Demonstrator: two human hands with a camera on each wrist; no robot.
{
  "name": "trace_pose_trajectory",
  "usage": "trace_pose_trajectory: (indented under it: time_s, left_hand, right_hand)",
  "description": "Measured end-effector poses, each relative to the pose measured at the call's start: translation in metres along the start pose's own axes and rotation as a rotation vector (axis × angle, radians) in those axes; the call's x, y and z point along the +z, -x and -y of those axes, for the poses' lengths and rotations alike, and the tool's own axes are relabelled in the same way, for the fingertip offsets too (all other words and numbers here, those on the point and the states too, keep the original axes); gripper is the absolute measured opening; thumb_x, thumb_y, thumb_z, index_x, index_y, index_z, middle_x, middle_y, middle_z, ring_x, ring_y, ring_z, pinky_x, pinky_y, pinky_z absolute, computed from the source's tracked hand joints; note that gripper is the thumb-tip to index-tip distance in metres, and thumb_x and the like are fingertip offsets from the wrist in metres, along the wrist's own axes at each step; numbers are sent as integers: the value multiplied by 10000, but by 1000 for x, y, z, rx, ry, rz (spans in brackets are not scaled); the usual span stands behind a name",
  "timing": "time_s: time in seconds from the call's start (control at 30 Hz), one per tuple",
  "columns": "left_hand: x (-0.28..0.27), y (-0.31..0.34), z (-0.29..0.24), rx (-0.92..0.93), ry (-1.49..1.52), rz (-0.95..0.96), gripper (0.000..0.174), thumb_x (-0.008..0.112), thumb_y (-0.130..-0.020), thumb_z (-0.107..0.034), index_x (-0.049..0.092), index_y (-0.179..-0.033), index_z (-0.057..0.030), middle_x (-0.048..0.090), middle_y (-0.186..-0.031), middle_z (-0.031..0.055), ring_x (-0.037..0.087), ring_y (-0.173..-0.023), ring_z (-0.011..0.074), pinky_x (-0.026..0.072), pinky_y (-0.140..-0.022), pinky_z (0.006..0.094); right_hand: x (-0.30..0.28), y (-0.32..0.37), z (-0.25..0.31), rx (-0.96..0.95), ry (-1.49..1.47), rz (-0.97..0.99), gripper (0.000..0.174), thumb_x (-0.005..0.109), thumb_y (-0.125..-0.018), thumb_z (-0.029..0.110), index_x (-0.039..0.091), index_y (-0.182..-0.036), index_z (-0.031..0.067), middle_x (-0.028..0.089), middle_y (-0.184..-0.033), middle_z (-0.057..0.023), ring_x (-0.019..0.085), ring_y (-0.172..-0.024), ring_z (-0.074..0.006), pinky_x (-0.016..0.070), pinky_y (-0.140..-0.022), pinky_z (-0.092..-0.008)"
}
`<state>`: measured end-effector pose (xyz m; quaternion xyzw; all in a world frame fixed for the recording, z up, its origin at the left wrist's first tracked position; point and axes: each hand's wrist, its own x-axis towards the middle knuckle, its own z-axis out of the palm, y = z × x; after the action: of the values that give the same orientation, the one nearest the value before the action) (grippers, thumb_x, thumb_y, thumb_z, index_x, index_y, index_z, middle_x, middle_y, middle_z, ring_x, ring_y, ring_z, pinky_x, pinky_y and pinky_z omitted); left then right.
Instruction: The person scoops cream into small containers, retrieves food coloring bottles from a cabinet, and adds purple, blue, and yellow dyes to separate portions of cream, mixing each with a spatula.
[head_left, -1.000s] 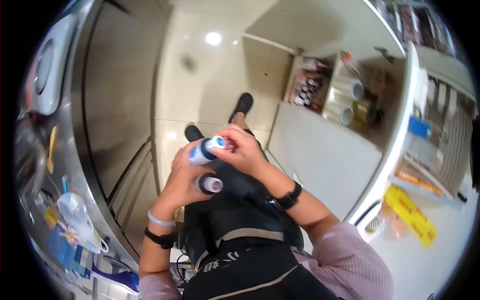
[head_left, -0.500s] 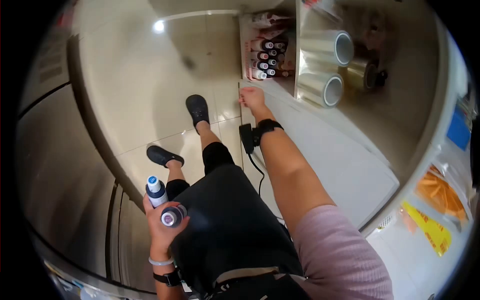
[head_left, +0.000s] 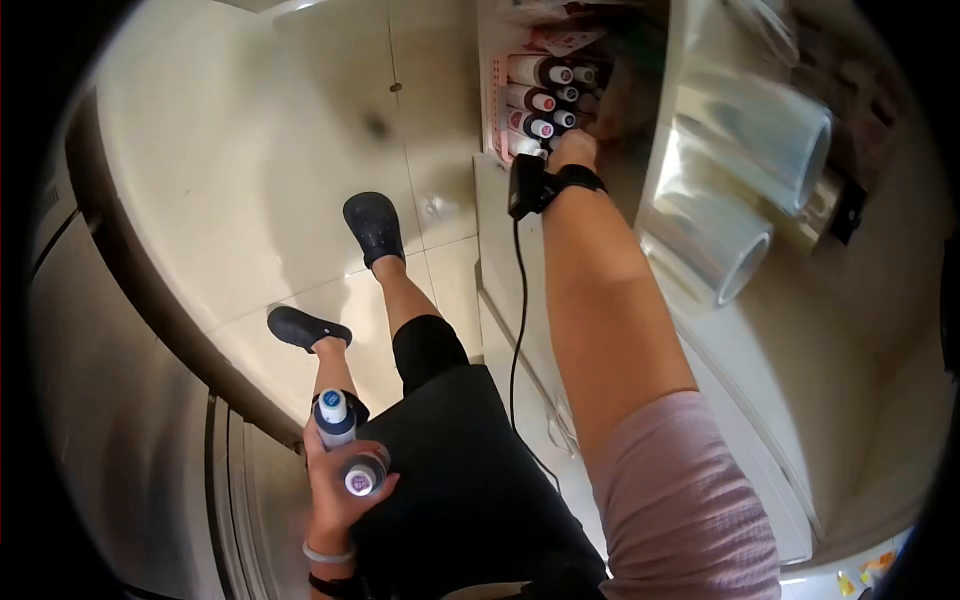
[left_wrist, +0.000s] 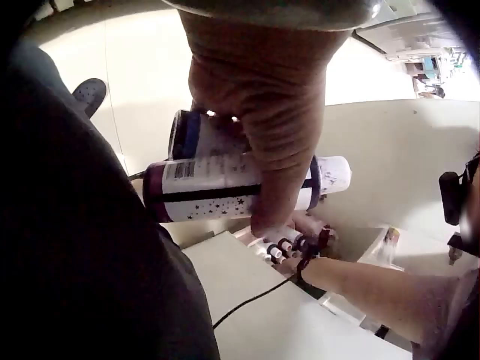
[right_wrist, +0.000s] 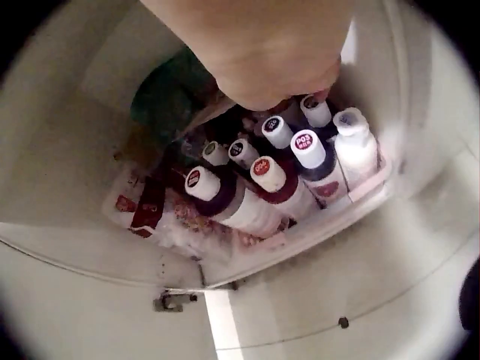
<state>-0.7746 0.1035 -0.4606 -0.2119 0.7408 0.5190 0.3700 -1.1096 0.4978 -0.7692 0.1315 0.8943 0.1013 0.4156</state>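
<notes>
Open cabinet point(head_left: 860, 340), biggest item, takes up the right side of the head view. Two large rolls of clear film point(head_left: 755, 140) point(head_left: 700, 240) sit in one compartment, across a divider from the basket compartment. Pale basket point(right_wrist: 300, 235) next: upright bottles packed close together, crinkled plastic packaging point(right_wrist: 161, 214) beside it.

Right hand point(head_left: 575, 150) is down at the bottles, at the end away from the packaging. Fingertips mostly hidden behind the palm, near or at a white-capped bottle point(right_wrist: 316, 111); can't tell if it's gripped, nor how wide the fingers are. Left hand point(head_left: 335, 490) is low beside the black apron point(head_left: 440, 450), well apart from the basket, fingers and thumb wrapped round two bottles: one with a blue-topped cap point(head_left: 335, 425), one with a purple-topped cap point(head_left: 364, 472). Left wrist view shows small stars on the nearer one's label.

Step, judged: picking or sorting bottles at the basket, left hand carrying two. Next move likely calls for a clean pinch on one cap or neck and a straight lift, neighbours undisturbed; tight packing could snag or tip one.

Smallest: printed cap tops, one red point(right_wrist: 263, 165), one reading P03 point(right_wrist: 304, 141).
</notes>
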Motion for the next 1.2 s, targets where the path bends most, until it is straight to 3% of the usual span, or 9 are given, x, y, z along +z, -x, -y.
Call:
trace_pose_trajectory:
  time_s: [0.03,0.1,0.5,0.53,0.57,0.63,0.7,0.83,1.2]
  left_hand:
    - [1,-3,4,-7,3,5,427,845,-458,-174,691,-851,-110,409,-1238,218,448,-1131,378,376,-961,429]
    - [4,-14,9,-23,82,-93,437,842,-448,-148,690,-855,-107,431,-1225,222,447,-1130,388,368,-964,437]
    - [-10,-17,22,-74,73,-90,419,847,-447,-134,687,-834,-112,451,-1217,219,438,-1152,396,354,-983,440]
    - [-12,-12,20,-84,74,-88,414,850,-451,-139,688,-831,-109,458,-1210,214,440,-1151,394,356,-982,437]
    - [-15,-7,16,-74,75,-94,414,850,-451,-139,688,-831,-109,458,-1210,214,440,-1151,394,356,-982,437]
    - [-22,4,7,-24,115,-119,403,854,-455,-143,687,-819,-103,472,-1192,205,439,-1149,390,360,-979,431]
    - [-27,19,8,-13,114,-158,386,857,-468,-165,685,-808,-103,478,-1181,202,436,-1149,389,362,-977,439]
    - [-54,89,11,61,52,-262,396,862,-483,-199,701,-837,-129,446,-1269,227,408,-1208,407,339,-1014,442]
    - [-139,317,35,469,405,-936,376,827,-569,-183,684,-915,-146,381,-1294,246,328,-1245,435,308,-1028,454]
  right_hand:
    - [6,-21,-13,-160,326,88,400,690,-733,204,597,-1073,14,638,-1039,-189,618,-989,-317,508,-834,-348]
    - [-9,15,0,34,-117,-28,388,710,-717,174,601,-1035,-20,625,-1089,-183,603,-1011,-339,499,-847,-349]
    - [33,-34,-26,32,283,128,540,687,-773,180,490,-1242,2,509,-1304,-156,500,-1192,-250,429,-954,-349]
    - [-32,42,21,-35,424,219,514,650,-811,265,504,-1223,-6,526,-1281,-163,524,-1165,-239,439,-945,-346]
    - [-23,40,13,63,193,132,529,669,-781,305,539,-1179,-19,582,-1170,-221,590,-1064,-288,478,-875,-381]
    - [78,-59,-48,230,-327,-672,510,676,-758,333,582,-1104,-30,626,-1040,-250,629,-943,-333,492,-800,-413]
    - [-40,100,62,492,-1024,-1000,433,653,-773,311,597,-1006,-50,632,-966,-268,630,-848,-367,489,-734,-441]
    - [-28,151,134,54,-760,-1346,374,794,-709,259,576,-794,-32,628,-766,-117,550,-638,-177,488,-617,-347]
    - [-97,672,228,-1246,-1208,-104,240,556,-906,55,405,-1066,-42,517,-1239,-249,551,-1097,-261,451,-935,-348]
